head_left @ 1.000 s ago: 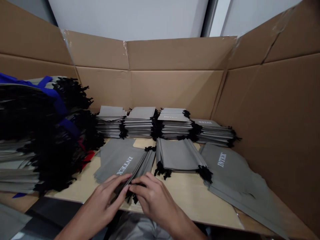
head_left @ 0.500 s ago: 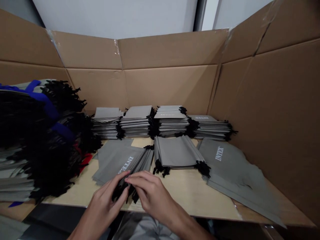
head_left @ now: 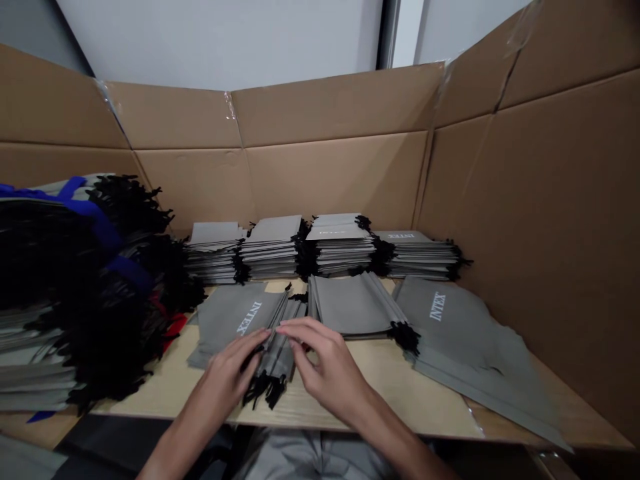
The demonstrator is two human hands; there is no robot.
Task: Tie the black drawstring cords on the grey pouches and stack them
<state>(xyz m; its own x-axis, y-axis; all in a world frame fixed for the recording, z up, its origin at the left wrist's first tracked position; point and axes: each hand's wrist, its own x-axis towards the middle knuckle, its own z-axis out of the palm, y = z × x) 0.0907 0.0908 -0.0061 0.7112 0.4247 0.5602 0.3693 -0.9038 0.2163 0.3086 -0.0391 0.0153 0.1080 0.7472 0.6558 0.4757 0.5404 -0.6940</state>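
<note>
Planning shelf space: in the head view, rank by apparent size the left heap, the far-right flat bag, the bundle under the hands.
1. left heap, though nearness to the camera inflates it
2. far-right flat bag
3. bundle

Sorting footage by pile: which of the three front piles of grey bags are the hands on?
The left front pile: left hand and right hand touch its fanned edge; middle pile and right pile lie untouched.

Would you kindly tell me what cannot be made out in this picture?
Head view:
Bag pile: cut off by the left edge.
Bag bundle: its middle hidden by left hand and right hand; grip unclear.
Print on third back stack: too small to read.
</note>
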